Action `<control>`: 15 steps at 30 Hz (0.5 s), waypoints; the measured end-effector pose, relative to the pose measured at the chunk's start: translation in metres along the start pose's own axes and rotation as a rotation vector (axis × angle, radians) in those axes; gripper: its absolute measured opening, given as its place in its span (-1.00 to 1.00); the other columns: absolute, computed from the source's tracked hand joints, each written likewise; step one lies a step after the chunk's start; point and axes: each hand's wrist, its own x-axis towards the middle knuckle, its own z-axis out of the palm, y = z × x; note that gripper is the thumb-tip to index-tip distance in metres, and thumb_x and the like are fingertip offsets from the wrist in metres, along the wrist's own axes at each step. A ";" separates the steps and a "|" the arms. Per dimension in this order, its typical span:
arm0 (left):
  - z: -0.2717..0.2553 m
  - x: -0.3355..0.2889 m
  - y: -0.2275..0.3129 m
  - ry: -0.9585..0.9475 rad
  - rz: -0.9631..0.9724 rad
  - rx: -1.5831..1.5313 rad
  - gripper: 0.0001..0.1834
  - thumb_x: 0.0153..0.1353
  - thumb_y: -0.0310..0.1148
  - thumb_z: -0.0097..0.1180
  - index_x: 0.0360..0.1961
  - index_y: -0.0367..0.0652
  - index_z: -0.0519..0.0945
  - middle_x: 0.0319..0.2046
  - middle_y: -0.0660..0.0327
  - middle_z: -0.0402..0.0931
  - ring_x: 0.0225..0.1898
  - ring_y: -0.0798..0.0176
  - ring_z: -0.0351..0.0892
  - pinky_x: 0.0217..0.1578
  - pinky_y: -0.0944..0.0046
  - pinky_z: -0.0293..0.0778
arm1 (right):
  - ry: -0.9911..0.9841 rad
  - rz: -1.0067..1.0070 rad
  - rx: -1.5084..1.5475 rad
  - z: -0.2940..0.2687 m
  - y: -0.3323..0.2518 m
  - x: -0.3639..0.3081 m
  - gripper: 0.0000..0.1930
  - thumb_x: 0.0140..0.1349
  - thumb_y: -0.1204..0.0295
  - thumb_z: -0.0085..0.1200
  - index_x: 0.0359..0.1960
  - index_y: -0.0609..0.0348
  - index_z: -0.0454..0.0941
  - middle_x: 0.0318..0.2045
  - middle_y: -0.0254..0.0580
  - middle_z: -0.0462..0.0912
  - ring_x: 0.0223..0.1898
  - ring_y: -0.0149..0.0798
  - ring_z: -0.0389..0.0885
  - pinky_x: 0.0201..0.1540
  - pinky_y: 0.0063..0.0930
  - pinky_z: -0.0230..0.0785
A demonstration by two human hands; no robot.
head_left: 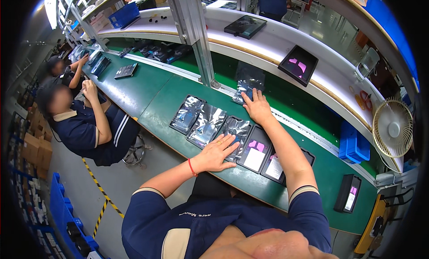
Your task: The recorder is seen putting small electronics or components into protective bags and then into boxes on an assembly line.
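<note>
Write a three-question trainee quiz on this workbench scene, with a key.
1. True or false: the person's right hand rests on the round cream fan.
2. Multiple choice: which is nearest the person's left hand? (A) blue rectangular bin; (B) shiny translucent film pouch; (C) red-handled scissors.
3. Fill in: the rectangular black tray on the long white shelf holds ____-coloured pieces.

Key:
1. False; it is at another shiny film pouch, on the bench's far side.
2. B.
3. Pink.

One fan point(393, 127), cream, round grille, at right end of white shelf point(277, 40); red-handled scissors point(367, 100) nearby. One blue crate point(353, 145), below. Brown cardboard boxes point(36, 150) and yellow-black floor tape point(92, 173), left.
</note>
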 end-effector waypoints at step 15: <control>-0.006 0.089 -0.056 0.217 -0.056 -0.145 -0.48 0.20 -0.21 0.24 0.10 -0.33 0.52 0.17 -0.16 0.41 0.22 -0.21 0.38 0.21 0.01 0.35 | 0.086 -0.345 0.013 -0.117 -0.055 -0.192 -0.64 0.13 0.50 0.03 -0.04 0.46 0.54 -0.04 0.22 0.63 0.05 0.12 0.62 0.14 -0.05 0.46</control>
